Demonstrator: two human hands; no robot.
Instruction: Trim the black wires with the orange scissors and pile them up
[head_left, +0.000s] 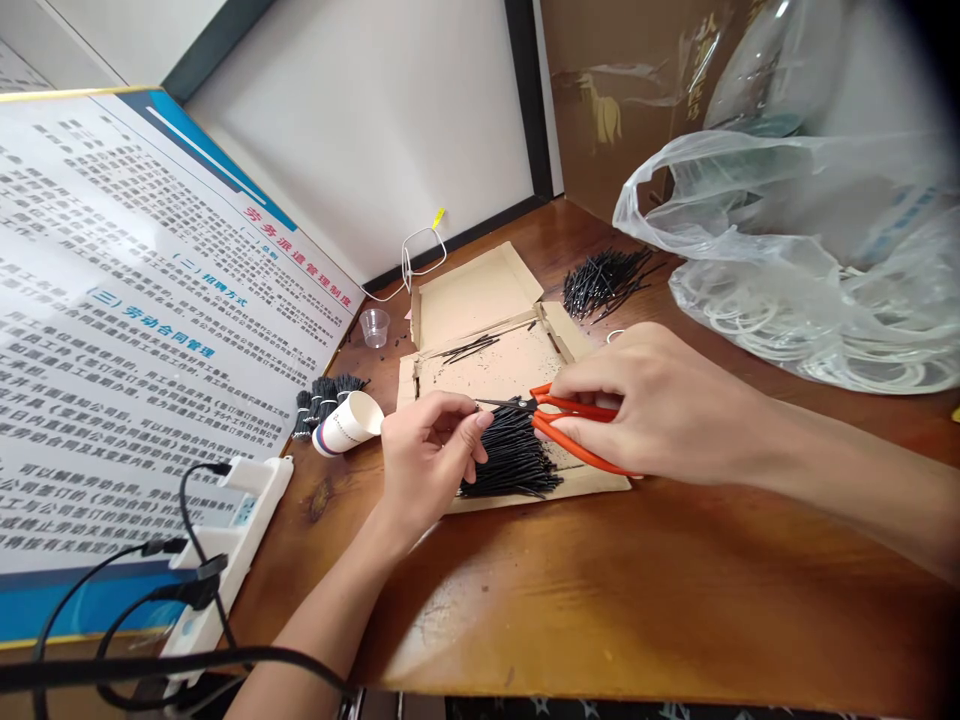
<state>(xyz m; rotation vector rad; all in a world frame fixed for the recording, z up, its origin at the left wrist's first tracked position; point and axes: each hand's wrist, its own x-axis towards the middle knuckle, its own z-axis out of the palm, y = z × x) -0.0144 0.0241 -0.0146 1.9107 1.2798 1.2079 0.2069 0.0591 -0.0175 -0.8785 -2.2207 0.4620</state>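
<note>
So the left hand (431,455) has its fingertips pinched together just above the near end of the opened cardboard box (480,290); whatever's between them is too tiny to make out. The right hand (660,405) grips orange-handled scissors (576,406) over the same end, blades aimed at that pinch. The main bunch of black wires (517,460) lies on the box's near end, with 1 more pile (606,282) beside its far right corner. Best bet for clean snips, probably: steady wrists, fingertips clear of the blades, trimmings dropping inside the box.
</note>
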